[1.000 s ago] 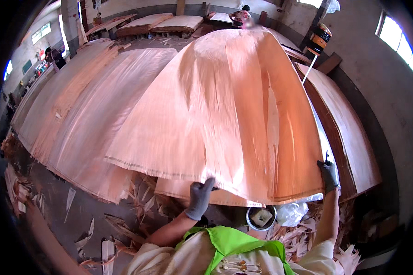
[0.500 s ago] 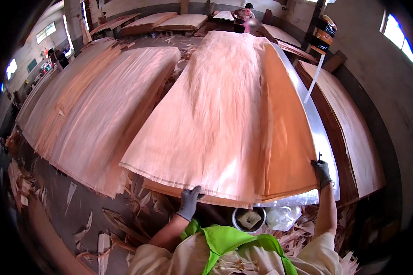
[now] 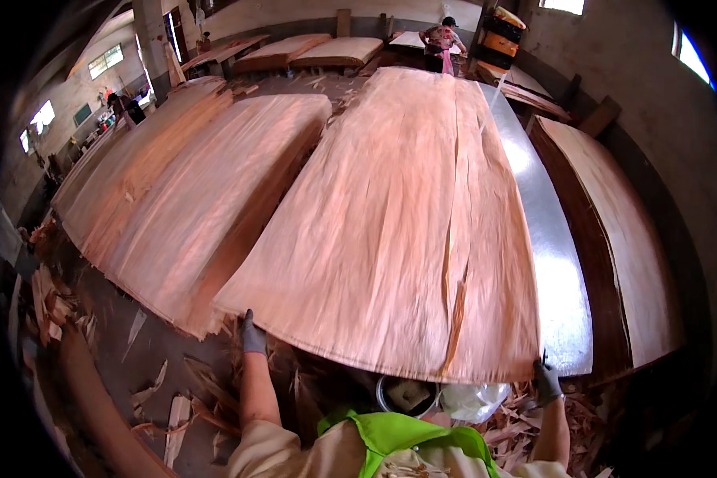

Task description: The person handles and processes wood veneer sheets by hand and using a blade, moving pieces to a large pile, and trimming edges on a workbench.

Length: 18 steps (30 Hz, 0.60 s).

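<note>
Left hand point(image 3: 253, 336) grasps wood veneer sheet point(image 3: 374, 239) by near edge | right hand point(image 3: 547, 382) grasps near-right corner | metal tabletop point(image 3: 562, 319) beneath

head view | legible texts, labels, brands, numbers, signs: 0

Room above metal tabletop point(image 3: 563, 299), right of veneer sheet point(image 3: 374, 239); bucket point(image 3: 384, 396), plastic bag point(image 3: 474, 401) obstruct below near edge.
</note>
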{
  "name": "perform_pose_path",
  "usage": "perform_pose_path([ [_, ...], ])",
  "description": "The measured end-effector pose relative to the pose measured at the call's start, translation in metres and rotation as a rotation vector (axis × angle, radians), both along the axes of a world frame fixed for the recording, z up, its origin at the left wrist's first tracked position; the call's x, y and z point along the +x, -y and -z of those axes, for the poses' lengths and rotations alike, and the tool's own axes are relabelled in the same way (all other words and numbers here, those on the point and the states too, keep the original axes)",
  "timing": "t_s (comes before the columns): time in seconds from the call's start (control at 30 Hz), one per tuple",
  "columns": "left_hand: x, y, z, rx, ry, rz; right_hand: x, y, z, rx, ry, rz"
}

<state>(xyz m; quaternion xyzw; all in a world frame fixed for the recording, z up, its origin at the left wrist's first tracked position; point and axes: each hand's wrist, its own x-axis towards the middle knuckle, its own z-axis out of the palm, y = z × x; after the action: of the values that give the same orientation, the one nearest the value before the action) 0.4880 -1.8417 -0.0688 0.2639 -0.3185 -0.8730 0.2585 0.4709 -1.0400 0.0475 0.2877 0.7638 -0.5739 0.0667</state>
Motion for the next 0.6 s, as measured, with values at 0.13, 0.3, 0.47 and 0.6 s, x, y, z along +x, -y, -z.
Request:
perform_pose_path([
  [0.13, 0.022, 0.094, 0.042, -0.355, 0.663, -0.362, 0.002, 0.006, 0.029, 0.185, -0.196, -0.006],
  [0.3, 0.004, 0.039, 0.068, -0.488, 0.719, -0.363, 0.027, -0.010, 0.003, 0.447, -0.254, 0.085],
  [0.47, -0.029, 0.020, 0.037, -0.287, 0.753, -0.188, -0.037, 0.000, -0.010, 0.481, -0.145, 0.016],
  [0.6, -0.080, -0.018, 0.005, -0.400, 0.646, -0.037, -0.092, 0.015, -0.036, 0.494, -0.139, 0.036],
])
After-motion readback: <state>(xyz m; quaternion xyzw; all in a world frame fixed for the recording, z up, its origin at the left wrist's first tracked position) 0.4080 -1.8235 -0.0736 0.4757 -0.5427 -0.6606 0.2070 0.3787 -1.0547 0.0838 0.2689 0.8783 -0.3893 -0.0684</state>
